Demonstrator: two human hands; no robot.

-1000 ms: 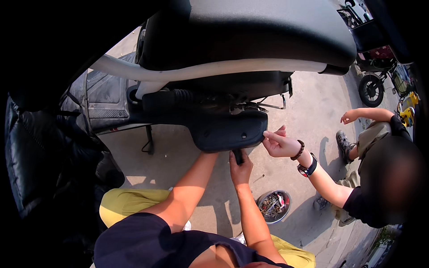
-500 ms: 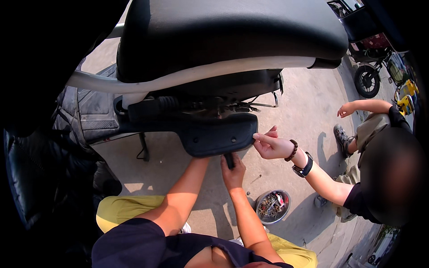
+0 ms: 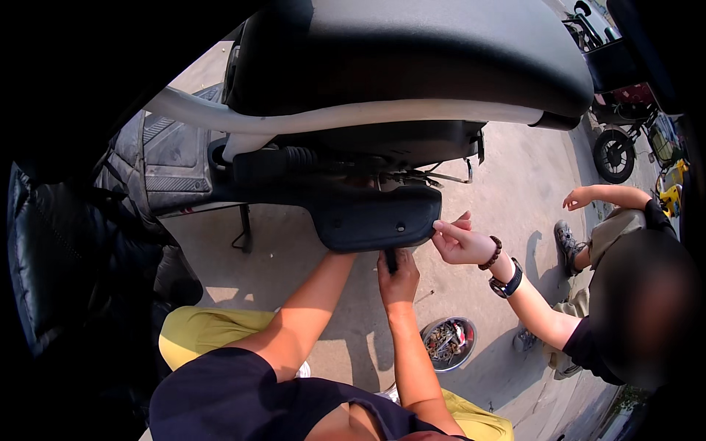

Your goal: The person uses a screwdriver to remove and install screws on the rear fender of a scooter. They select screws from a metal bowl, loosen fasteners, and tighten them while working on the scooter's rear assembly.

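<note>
A long black plastic panel (image 3: 368, 224) with small holes runs along the lower side of a scooter, under its black seat (image 3: 412, 66) and white side rail (image 3: 353, 112). My left forearm (image 3: 315, 298) goes in beneath this panel; the hand itself is hidden behind it. Just below the panel's lower edge, my right hand (image 3: 400, 283) is closed around a black handle (image 3: 391, 259), whose upper end disappears under the panel. A co-worker's hand (image 3: 463, 244), reaching in from the right, pinches the panel's right end.
On the concrete near my right forearm stands a metal bowl (image 3: 450, 360) of mixed hardware. The co-worker crouches at the right, the other hand (image 3: 579, 197) hanging loose. Behind, a parked vehicle's wheel (image 3: 614, 156) shows. A dark padded cover (image 3: 73, 250) hangs at the left.
The scooter and panel appear slightly farther right as the view shifts. My right hand keeps its grip on the black handle, and the co-worker still holds the panel's end.
</note>
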